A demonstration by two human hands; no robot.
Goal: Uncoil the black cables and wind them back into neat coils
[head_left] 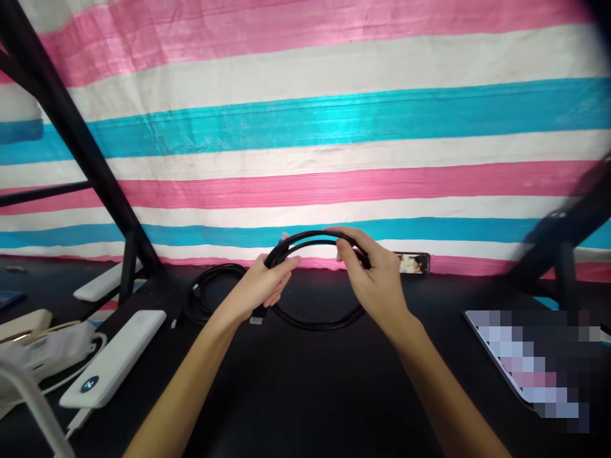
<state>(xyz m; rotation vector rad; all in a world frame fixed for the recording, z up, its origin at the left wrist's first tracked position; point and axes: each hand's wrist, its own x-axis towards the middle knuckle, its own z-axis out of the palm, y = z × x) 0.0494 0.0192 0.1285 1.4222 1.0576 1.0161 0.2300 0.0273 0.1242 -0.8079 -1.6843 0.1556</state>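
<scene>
Both my hands hold a black cable (312, 238) coiled into a loop above a black table (296, 394). My left hand (265, 283) is closed on the loop's left side, near a silver plug end hanging below it. My right hand (370, 273) pinches the top right of the loop with thumb and fingers. The loop's lower arc (315, 323) hangs just over the tabletop. A second black cable coil (210, 296) lies on the table to the left of my left hand.
A white power bank (112, 359) with a lit indicator lies at the left, with another white bar (102, 283) and white chargers (42, 350) beyond. A tablet (534, 362) rests at the right. A phone (413, 263) leans on the striped tarp (305, 127). Black frame bars (71, 133) cross left and right.
</scene>
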